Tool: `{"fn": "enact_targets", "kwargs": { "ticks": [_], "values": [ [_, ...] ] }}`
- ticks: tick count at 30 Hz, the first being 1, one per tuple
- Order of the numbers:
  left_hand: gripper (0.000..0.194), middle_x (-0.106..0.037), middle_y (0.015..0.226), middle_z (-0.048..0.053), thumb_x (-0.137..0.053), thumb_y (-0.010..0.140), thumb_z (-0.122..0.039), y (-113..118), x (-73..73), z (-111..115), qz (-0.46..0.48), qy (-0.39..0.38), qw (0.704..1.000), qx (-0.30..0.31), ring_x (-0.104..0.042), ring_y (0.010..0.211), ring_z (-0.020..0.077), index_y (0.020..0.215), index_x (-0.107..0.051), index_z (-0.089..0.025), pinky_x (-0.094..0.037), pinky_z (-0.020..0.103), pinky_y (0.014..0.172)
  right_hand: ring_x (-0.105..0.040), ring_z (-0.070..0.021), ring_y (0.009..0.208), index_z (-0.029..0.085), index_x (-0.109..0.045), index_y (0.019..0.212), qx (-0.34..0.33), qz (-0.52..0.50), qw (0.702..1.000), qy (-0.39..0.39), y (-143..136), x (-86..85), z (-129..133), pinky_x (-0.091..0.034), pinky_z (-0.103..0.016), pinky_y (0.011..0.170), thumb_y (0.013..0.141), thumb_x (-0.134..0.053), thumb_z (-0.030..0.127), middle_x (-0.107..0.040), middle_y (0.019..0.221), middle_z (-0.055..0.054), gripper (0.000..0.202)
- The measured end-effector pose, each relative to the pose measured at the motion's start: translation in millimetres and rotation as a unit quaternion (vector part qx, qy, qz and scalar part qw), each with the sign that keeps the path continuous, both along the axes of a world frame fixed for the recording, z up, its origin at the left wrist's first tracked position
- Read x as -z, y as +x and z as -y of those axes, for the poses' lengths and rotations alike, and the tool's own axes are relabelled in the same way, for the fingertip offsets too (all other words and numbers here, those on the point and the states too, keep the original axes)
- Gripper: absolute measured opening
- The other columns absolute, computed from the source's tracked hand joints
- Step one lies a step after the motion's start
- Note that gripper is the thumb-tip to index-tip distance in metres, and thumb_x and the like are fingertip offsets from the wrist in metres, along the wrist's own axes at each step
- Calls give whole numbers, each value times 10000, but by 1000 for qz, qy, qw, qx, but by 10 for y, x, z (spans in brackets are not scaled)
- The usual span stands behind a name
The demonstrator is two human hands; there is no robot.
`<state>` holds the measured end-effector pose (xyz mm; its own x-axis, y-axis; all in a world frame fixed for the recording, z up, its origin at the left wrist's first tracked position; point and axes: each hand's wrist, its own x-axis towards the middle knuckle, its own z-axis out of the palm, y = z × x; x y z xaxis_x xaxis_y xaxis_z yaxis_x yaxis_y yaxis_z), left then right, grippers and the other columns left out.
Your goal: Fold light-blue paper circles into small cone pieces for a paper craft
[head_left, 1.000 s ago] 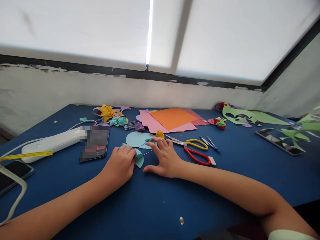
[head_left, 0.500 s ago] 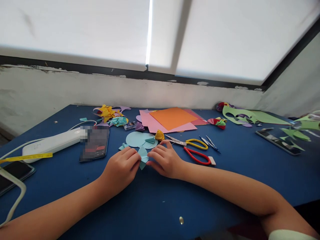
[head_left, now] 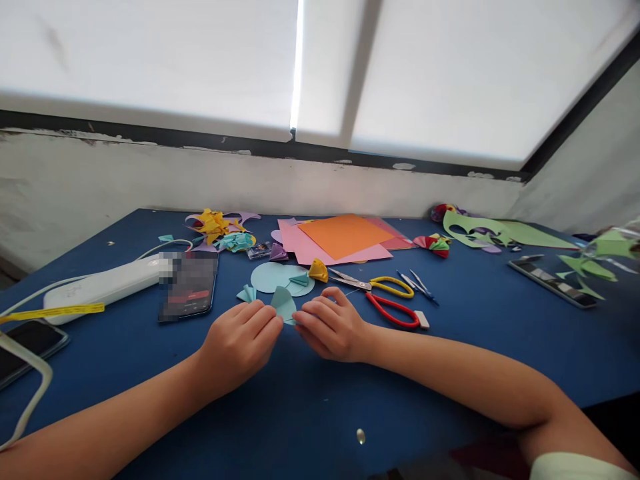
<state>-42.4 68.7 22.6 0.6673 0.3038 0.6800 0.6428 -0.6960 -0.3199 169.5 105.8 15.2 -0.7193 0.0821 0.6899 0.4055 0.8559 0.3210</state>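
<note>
Left hand (head_left: 243, 339) and right hand (head_left: 336, 327), fingertips pinched closed, hold folded blue paper (head_left: 283, 304) above the tabletop's (head_left: 280, 413) near edge

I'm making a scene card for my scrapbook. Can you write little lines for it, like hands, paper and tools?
Left hand: holding a light blue paper piece
Right hand: at that piece's lower right edge
Beyond the hands: light blue circles, a folded yellow piece
Tool: scissors with one yellow handle, one red
Farther back: orange sheet on pink paper
Table: blue
</note>
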Motion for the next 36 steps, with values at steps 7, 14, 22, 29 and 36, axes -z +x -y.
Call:
{"fn": "enact_targets", "kwargs": {
  "ticks": [7, 14, 22, 29, 36],
  "values": [
    [104, -602, 682, 19, -546, 808, -67, -4, -20, 15, -15, 12, 1000, -13, -537, 619, 153, 761, -545, -160, -448, 293, 616, -523, -111, 693, 150, -559, 974, 20, 15, 1000, 14, 17, 36, -7, -347, -335, 737, 888, -500, 160, -612, 830, -16, 105],
    [65, -649, 754, 44, -571, 817, -101, -20, -72, 9, -36, 52, 998, -19, -589, 671, 176, 834, -603, -156, -427, 316, 621, -535, -115, 735, 147, -550, 1025, 28, 32, 999, 22, 41, 101, -20, -327, -334, 717, 884, -512, 145, -602, 869, -14, 146],
    [128, -695, 851, 55, -552, 835, -95, -23, -82, -9, -72, 71, 995, -11, -637, 822, 227, 911, -641, -148, -444, 364, 717, -537, -112, 736, 157, -570, 1014, 22, 39, 998, 41, 51, 95, -18, -329, -338, 729, 881, -520, 149, -610, 883, -9, 143],
    [95, -679, 736, 46, -546, 843, -131, 17, -81, 19, -50, 45, 998, 3, -616, 702, 194, 834, -640, -127, -445, 327, 604, -556, -144, 814, 227, -619, 971, 10, 12, 991, 130, 64, 77, 51, -350, -355, 809, 855, -571, 217, -625, 931, 0, 126],
    [76, -677, 749, 43, -558, 839, -117, 20, -70, 21, -54, 40, 998, 21, -617, 707, 182, 873, -625, -126, -443, 315, 602, -566, -166, 826, 173, -672, 888, 8, 2, 977, 214, 66, 83, 83, -398, -351, 785, 816, -627, 232, -660, 904, -23, 103]
  ]
}}
